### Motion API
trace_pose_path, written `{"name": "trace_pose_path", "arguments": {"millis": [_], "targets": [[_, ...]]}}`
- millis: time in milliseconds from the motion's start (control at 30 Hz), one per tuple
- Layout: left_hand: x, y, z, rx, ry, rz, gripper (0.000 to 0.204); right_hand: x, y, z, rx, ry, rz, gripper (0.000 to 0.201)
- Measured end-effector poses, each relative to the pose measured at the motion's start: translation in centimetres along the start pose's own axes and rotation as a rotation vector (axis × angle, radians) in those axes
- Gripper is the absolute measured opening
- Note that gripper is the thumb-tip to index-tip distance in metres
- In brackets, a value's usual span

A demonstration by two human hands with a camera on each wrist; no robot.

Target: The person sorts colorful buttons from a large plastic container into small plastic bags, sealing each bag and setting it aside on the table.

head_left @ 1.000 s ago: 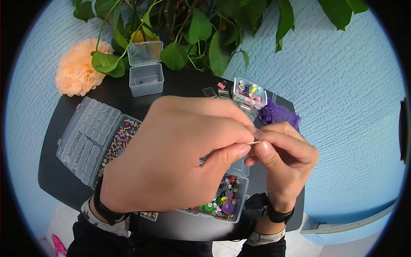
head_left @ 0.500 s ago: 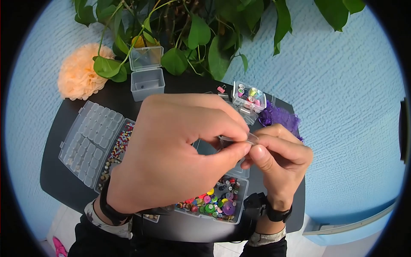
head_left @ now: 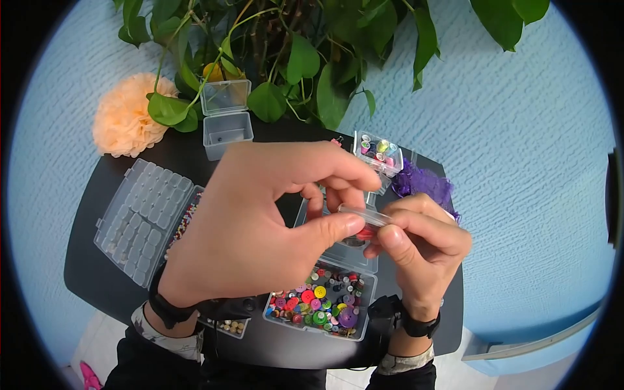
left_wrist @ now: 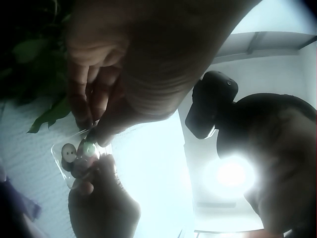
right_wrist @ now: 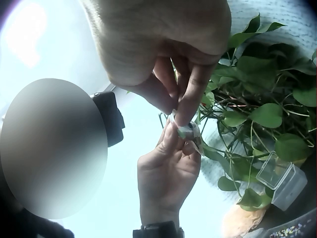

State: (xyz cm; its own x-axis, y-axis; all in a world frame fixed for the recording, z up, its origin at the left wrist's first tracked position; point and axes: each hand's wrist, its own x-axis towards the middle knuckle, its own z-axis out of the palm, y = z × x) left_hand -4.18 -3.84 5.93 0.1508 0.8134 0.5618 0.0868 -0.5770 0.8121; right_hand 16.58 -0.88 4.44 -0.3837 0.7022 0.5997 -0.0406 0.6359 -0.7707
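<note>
A small clear plastic box (head_left: 366,216) is held between both hands above the table. Its long edge faces the head camera, with red showing beneath. In the left wrist view a pale two-hole button (left_wrist: 69,152) and a light green one (left_wrist: 89,148) show through it. My left hand (head_left: 253,227) pinches the left end, thumb at the near edge and index finger raised off it. My right hand (head_left: 429,247) grips the other end between thumb and fingers. Under the hands, a divided-off clear case (head_left: 270,316) of colourful buttons lies open.
A lidded bead organizer (head_left: 140,218) lies open at left, partly covered by my left hand. Farther back stand an open clear box (head_left: 227,136), a peach paper flower (head_left: 133,117), a box of small spools (head_left: 379,153), purple netting (head_left: 422,185) and a leafy plant (head_left: 302,58).
My left index finger has lifted and spread away from the thumb. The clear box has turned so more of its edge and the red inside show. The right hand has shifted slightly left.
</note>
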Motion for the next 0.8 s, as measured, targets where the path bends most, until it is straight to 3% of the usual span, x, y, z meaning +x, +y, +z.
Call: {"name": "trace_pose_path", "arguments": {"millis": [400, 600, 800], "targets": [[-0.17, -0.01, 0.07, 0.059, -0.023, 0.026, 0.027, -0.03, 0.01, 0.8, -0.03, 0.034, 0.032, 0.015], [-0.14, 0.02, 0.09, -0.069, -0.033, -0.016, 0.028, 0.3, 0.22, 0.02, -0.087, -0.019, -0.09, 0.015], [0.22, 0.54, -0.6, -0.184, -0.068, -0.203, 0.026, -0.23, -0.63, 0.38, -0.046, 0.058, -0.001, 0.012]]}}
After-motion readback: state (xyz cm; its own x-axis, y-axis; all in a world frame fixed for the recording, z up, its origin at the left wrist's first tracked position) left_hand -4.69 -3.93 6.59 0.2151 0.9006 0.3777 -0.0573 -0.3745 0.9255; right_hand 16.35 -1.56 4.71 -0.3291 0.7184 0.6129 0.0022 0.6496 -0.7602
